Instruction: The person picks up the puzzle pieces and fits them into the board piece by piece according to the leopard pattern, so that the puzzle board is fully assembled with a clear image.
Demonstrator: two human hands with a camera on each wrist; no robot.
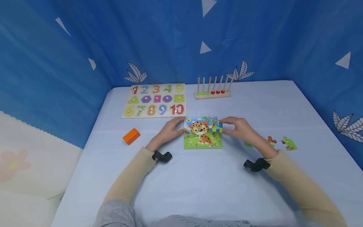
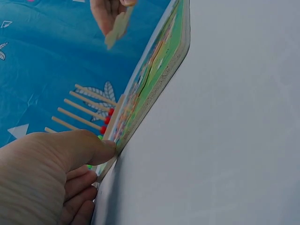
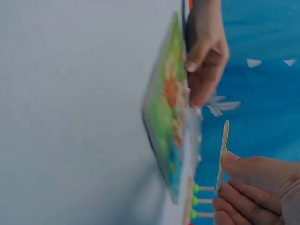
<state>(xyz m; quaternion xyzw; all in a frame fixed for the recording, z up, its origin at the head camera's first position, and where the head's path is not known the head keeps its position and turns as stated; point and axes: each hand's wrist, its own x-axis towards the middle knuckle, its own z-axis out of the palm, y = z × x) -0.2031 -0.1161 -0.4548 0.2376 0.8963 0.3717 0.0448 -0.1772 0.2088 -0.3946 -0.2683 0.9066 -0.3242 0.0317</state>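
Note:
A jigsaw puzzle board (image 1: 198, 145) with a cartoon leopard picture lies on the table between the two hands. At its left edge, my left hand (image 1: 169, 130) holds the board; in the left wrist view the thumb lies on the edge and the fingers are beside it. My right hand (image 1: 241, 128) pinches a thin jigsaw piece (image 3: 222, 161) between thumb and fingers, above the board's upper right part. In the right wrist view the piece is edge-on and apart from the board. Loose jigsaw pieces (image 1: 289, 143) lie right of the board, one partly behind the right forearm.
Behind and left of the board lies a wooden number-and-shape peg board (image 1: 154, 116). A wooden bead rack (image 1: 212, 96) with upright rods and green and red beads stands at the back. An orange block (image 1: 131, 136) lies at left. Blue curtain (image 1: 170, 41) hangs behind the table.

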